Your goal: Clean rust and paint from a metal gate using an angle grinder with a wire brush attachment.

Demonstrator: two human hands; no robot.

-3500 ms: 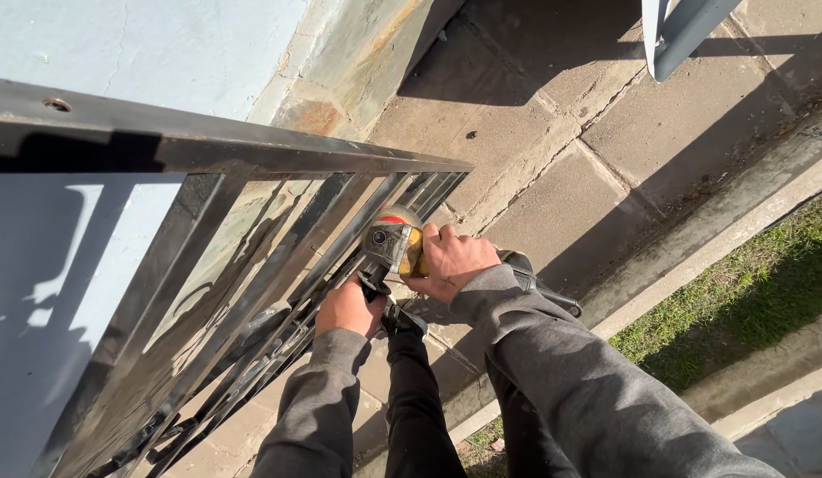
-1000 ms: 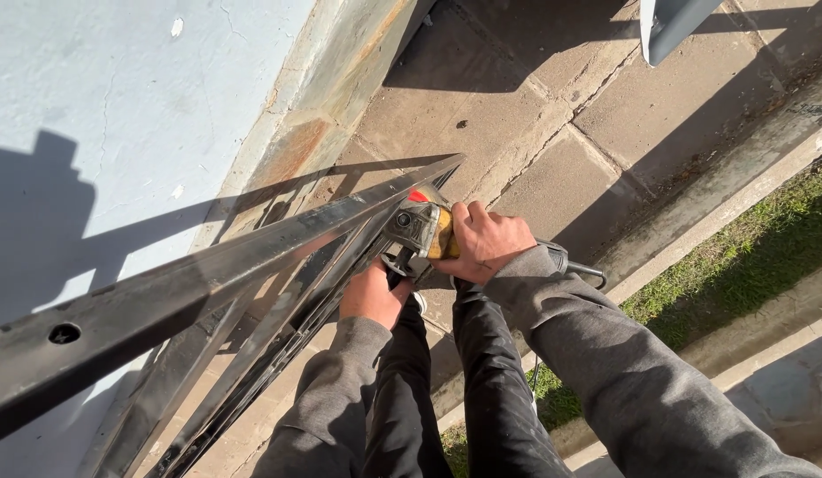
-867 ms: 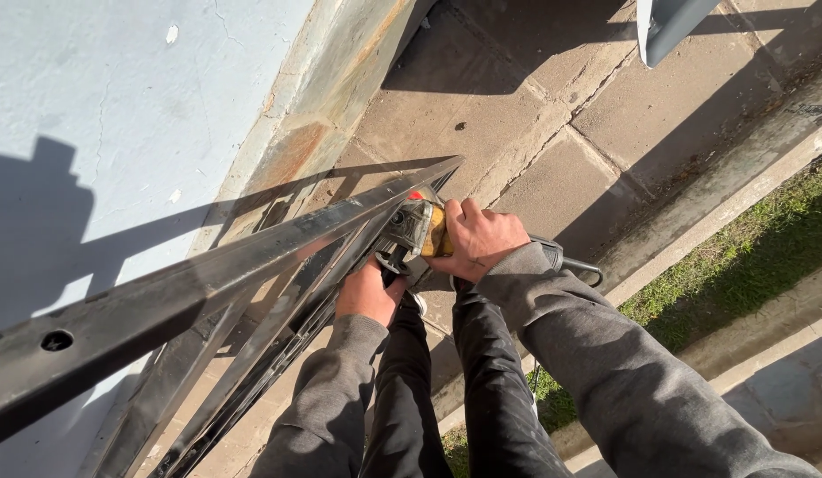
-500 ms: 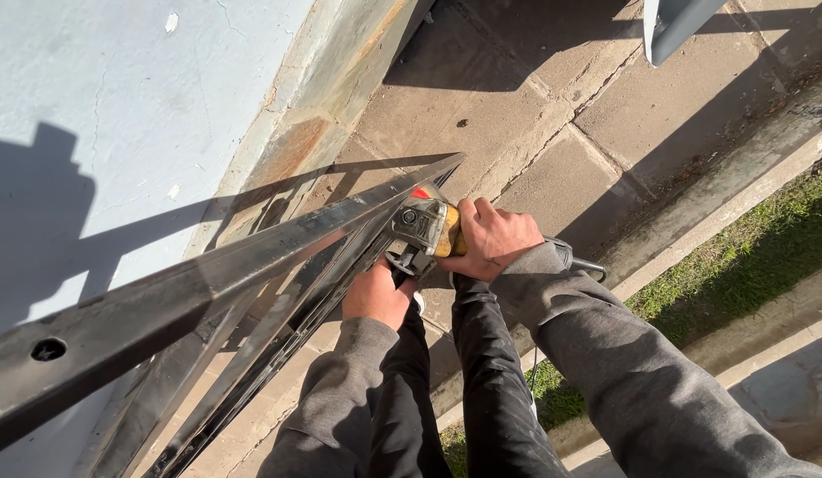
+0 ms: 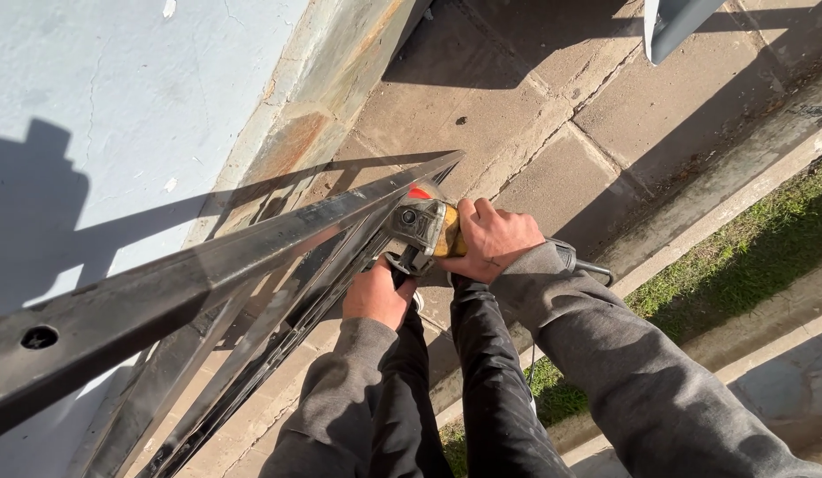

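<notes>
An angle grinder (image 5: 422,228) with a yellow body and grey metal head is pressed against the bars of a dark steel gate frame (image 5: 207,274) that leans toward the pale wall. My right hand (image 5: 487,239) is wrapped around the grinder's yellow body. My left hand (image 5: 379,294) grips the black side handle just below the head. A red edge of the disc guard shows above the head. The disc itself is hidden behind the bar. Both arms wear grey sleeves.
A light blue wall (image 5: 119,106) with a rusty stained base rises on the left. Stone paving slabs (image 5: 552,133) lie below, bordered by a kerb and a strip of grass (image 5: 747,257) on the right. A grey post end (image 5: 672,26) sticks in at the top.
The camera swung, so the gate's top rail now runs diagonally across the view. Both hands stayed on the grinder, which shifted only slightly along the bars.
</notes>
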